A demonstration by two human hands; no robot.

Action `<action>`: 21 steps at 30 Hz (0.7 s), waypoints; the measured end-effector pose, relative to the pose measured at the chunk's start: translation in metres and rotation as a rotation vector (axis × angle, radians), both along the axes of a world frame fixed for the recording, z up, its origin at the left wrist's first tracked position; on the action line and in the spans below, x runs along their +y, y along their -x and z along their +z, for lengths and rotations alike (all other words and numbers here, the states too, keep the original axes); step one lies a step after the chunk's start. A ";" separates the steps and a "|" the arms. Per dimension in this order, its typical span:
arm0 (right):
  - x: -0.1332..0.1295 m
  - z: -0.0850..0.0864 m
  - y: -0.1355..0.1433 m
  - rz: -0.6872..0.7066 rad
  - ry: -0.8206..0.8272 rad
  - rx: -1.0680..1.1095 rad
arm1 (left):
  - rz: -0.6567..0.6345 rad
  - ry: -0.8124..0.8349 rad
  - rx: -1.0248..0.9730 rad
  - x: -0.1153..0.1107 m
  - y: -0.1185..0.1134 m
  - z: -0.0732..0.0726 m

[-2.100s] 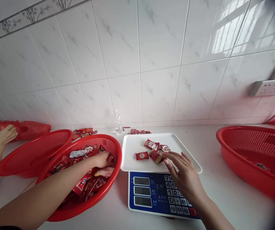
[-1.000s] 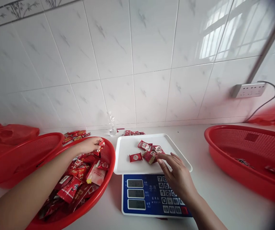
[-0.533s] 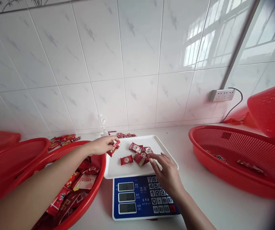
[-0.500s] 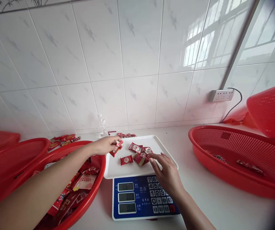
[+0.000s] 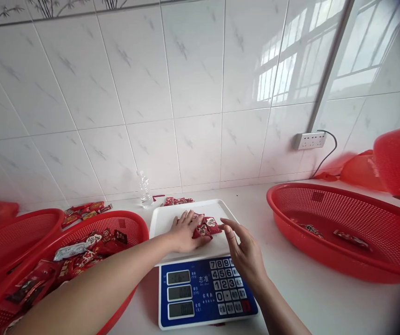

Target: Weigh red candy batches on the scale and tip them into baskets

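My left hand (image 5: 186, 231) lies with spread fingers over a small heap of red snack packets (image 5: 211, 225) on the scale's white tray (image 5: 161, 218). It covers part of the heap. At the packets' right edge is my right hand (image 5: 245, 251), thumb and forefinger apart, with nothing seen between them; I cannot tell whether the fingertip touches a packet. Below the tray, the blue panel of the digital scale (image 5: 205, 295) shows displays and number keys, partly behind my right hand. My left forearm crosses a red basket (image 5: 140, 228) full of wrapped snacks (image 5: 77, 256).
On the right stands a red basket (image 5: 273, 204) with a few packets inside. More red baskets (image 5: 46, 216) crowd the far left. Behind the tray are a clear plastic bottle (image 5: 145, 190) and loose packets (image 5: 177, 201). A power strip (image 5: 310, 141) hangs on the tiled wall.
My left hand has moved right and down from the tray's left side, where it held a packet, and now lies on the heap, its fingers spread. My right hand stays beside the packets.
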State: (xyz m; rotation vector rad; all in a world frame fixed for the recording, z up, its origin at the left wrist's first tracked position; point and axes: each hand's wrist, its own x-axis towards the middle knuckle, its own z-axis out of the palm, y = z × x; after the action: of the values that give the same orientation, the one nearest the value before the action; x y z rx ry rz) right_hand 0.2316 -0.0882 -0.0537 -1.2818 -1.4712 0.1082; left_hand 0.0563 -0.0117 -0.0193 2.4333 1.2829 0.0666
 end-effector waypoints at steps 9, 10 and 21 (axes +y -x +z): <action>0.009 -0.007 -0.007 -0.085 0.072 -0.236 | -0.146 0.012 0.042 0.010 -0.008 0.008; 0.010 -0.009 -0.008 -0.104 0.111 -0.291 | -0.141 0.013 0.037 0.008 -0.008 0.010; 0.002 -0.008 0.003 0.025 0.173 -0.542 | -0.096 0.017 0.059 -0.001 0.035 0.001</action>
State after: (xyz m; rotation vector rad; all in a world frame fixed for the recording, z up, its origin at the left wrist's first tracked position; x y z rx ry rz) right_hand 0.2283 -0.0859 -0.0616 -1.5067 -1.9719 -0.1084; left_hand 0.0212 -0.0124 -0.0181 2.4951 1.1838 -0.0419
